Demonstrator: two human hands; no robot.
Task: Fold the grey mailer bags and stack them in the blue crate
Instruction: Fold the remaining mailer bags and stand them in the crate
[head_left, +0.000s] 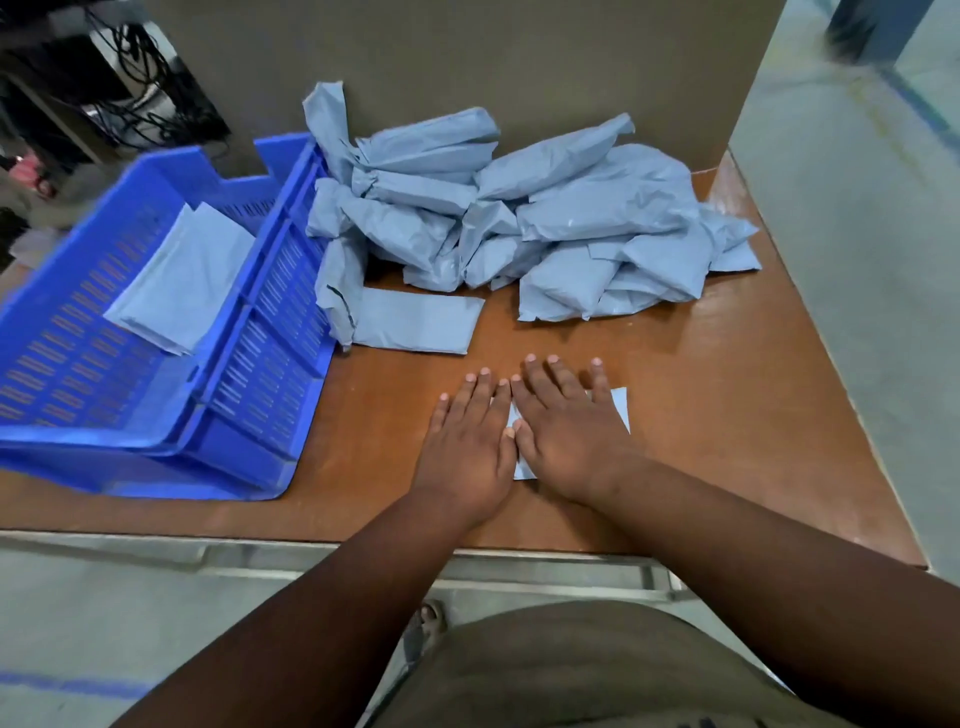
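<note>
Head view. Blue crate (156, 452) sits to my left, two folded bags (182, 280) already lying in it, within easy reach. Unfolded pile (545, 223) waits at the back of the table (727, 415), against the brown board (519, 62); one flat bag (415, 325) lies just in front of it. My left hand (467, 447) and right hand (566, 436) lie side by side, fingers straight, palms pressing a folded mailer bag (621, 402) flat on the table, likely to set the crease. Nothing gripped.
</note>
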